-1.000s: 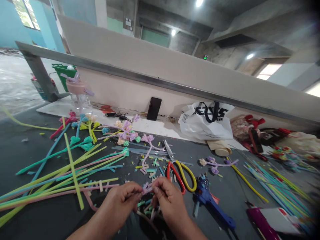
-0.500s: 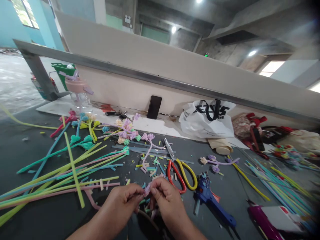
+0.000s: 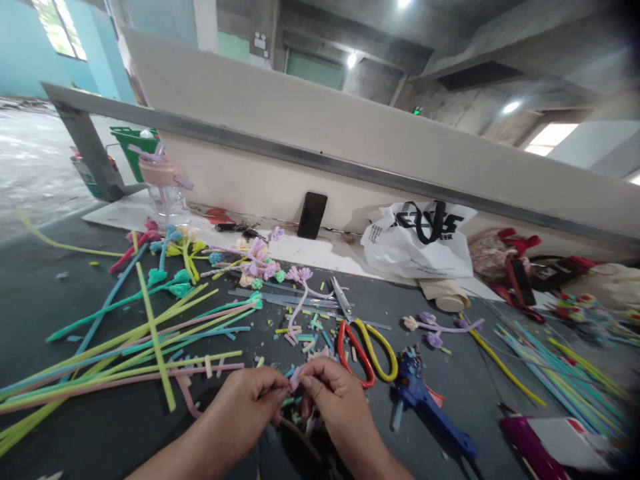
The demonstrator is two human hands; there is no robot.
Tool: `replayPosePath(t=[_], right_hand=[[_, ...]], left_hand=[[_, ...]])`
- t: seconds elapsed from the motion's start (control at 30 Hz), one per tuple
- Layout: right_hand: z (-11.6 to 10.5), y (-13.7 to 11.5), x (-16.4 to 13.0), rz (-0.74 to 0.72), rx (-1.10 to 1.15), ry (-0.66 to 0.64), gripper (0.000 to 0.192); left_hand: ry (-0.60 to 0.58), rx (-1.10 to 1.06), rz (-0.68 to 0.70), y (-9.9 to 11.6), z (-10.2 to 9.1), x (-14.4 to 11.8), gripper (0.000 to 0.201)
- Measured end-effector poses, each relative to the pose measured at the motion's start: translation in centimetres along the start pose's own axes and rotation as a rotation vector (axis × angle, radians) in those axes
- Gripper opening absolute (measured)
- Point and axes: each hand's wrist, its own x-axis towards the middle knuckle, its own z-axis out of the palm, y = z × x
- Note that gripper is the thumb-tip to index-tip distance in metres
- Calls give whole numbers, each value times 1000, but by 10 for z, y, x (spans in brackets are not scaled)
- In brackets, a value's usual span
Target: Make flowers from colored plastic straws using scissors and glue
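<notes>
On the desk (image 3: 110, 440), pipe cleaners (image 3: 156, 337) lie left, scissors (image 3: 356, 323) right of centre, a glue gun (image 3: 426, 400) right of the scissors; behind, a smartphone (image 3: 313, 215) stands between tumbler (image 3: 159, 173) and carrier bag (image 3: 420, 250).

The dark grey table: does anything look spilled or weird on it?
Yes, lots of short, pastel-coloured stick pieces lie scattered beside the metal scissors with red and yellow handles. They look like spilled scraps because they're jumbled every which way. Nothing looks clearly broken.
</notes>
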Motion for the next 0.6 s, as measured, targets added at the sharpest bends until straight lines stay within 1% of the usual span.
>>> replayPosePath(t=[0.07,0.13,0.27,0.37,0.47,0.6], right_hand=[[-1,-1,0,-5,-43,21,17],[-2,-2,0,-28,-60,40,20],[-4,-2,1,-55,-9,58,35],[-6,1,3,-67,16,37,37],[-6,3,4,-58,40,-9,34],[-2,3,5,4,86,-66,32]], left_hand=[[-28,-35,25,0,-2,0,24],[-30,-69,52,0,-4,-1,21],[-38,-108,49,0,-7,0,20],[-1,-71,54,0,-8,-1,23],[53,8,112,0,-6,-3,22],[66,21,128,-1,-2,-4,27]])
